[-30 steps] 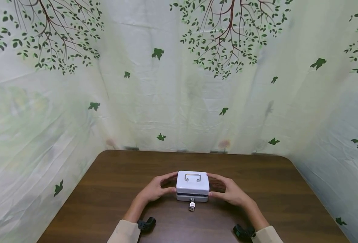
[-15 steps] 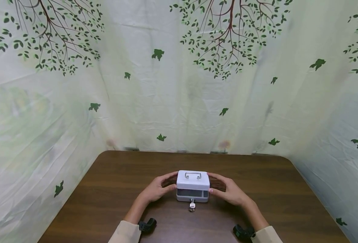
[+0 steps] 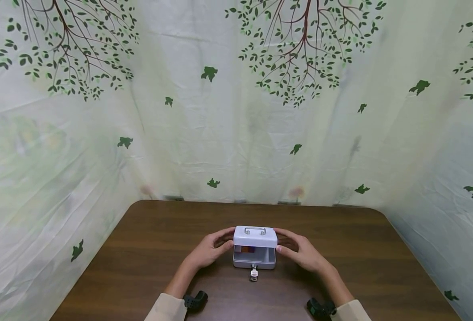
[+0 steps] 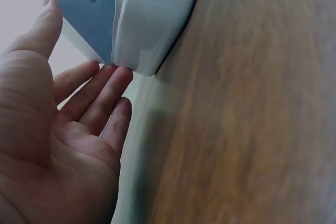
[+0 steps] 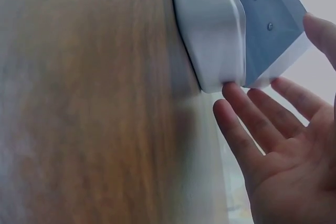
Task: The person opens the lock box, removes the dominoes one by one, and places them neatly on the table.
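A small white cash box (image 3: 254, 263) stands on the table with its lid (image 3: 255, 237) partly raised and a wire handle on top. Inside, something orange-red (image 3: 247, 249) shows at the left. From the front hangs a small metal piece (image 3: 254, 273), too small to make out. At the box's left side my left hand (image 3: 206, 249) has its thumb at the lid's front corner and its fingertips at the back. My right hand (image 3: 304, 252) mirrors it on the right. The left wrist view shows the lid's grey underside (image 4: 86, 9); the right wrist view shows fingertips (image 5: 229, 88) touching the box.
A brown wooden table (image 3: 172, 223) with rounded far corners lies under the box. Behind and beside it hangs a pale curtain (image 3: 240, 133) printed with branches, leaves and birds. Dark bands (image 3: 196, 301) circle both wrists.
The lid has swung up from nearly closed to partly raised, and my thumbs have risen with it. The box interior and the orange-red thing have come into sight.
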Tool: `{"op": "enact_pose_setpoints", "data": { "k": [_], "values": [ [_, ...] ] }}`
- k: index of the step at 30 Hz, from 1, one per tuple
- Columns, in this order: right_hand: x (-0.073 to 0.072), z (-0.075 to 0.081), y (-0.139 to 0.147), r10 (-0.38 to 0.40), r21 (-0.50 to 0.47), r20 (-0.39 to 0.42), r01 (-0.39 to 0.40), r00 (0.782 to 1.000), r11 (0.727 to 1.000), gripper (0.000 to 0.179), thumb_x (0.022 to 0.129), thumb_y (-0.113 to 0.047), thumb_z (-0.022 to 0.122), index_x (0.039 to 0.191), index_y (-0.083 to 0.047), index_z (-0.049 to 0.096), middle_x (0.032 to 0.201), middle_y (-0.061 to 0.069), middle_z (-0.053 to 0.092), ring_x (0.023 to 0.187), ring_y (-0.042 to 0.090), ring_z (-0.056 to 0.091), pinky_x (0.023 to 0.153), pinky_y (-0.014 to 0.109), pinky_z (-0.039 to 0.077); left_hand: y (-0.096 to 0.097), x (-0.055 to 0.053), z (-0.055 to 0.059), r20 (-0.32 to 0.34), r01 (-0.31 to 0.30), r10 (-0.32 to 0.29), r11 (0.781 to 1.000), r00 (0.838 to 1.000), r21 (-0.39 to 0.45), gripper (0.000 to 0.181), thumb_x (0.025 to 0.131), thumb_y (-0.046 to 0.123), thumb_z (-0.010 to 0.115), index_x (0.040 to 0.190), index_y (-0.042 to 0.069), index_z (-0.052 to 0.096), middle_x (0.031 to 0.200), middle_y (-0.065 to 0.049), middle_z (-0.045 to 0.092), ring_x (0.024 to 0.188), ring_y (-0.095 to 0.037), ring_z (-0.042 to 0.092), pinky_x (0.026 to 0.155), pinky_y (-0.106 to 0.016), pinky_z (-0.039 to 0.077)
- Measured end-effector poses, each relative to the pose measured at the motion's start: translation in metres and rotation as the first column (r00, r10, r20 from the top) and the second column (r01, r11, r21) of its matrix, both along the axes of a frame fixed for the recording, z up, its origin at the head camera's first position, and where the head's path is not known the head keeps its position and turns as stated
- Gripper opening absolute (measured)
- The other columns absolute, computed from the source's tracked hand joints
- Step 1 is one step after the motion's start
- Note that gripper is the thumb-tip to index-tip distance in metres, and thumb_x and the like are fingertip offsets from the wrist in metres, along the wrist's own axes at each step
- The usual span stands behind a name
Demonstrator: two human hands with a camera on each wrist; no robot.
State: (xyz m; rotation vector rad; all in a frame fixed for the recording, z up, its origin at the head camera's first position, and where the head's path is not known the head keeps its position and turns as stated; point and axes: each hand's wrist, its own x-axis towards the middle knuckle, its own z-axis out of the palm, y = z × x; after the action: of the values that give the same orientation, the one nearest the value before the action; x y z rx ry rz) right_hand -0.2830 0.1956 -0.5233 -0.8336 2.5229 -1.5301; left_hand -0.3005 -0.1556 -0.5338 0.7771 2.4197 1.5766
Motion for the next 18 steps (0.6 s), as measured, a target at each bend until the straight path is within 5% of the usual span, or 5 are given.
{"op": "enact_pose_setpoints", "data": {
  "k": [10,18],
  "values": [
    [-0.001,0.001,-0.004,-0.040,-0.038,0.012,0.041,0.999,0.998,0.052,0.104,-0.026,0.062,0.152,-0.010,0.049,0.143,0.019,0.060,0.125,0.035,0.064,0.096,0.024,0.056,0.006,0.002,0.002,0.002,-0.094,0.094,0.996,0.996,-0.003,0.053,0.105,0.034,0.060,0.153,0.014,0.050,0.149,-0.012,0.058,0.137,-0.030,0.057,0.114,-0.050,0.046],
    [-0.003,-0.001,-0.010,-0.082,-0.101,0.042,0.086,0.996,0.991,0.048,0.105,-0.025,0.061,0.148,-0.006,0.052,0.140,0.024,0.061,0.117,0.038,0.067,0.088,0.039,0.063,0.011,0.004,0.004,-0.003,-0.190,0.190,0.982,0.982,-0.014,0.050,0.104,0.044,0.059,0.148,0.020,0.057,0.148,-0.009,0.060,0.137,-0.030,0.057,0.114,-0.052,0.047]
  ]
}}
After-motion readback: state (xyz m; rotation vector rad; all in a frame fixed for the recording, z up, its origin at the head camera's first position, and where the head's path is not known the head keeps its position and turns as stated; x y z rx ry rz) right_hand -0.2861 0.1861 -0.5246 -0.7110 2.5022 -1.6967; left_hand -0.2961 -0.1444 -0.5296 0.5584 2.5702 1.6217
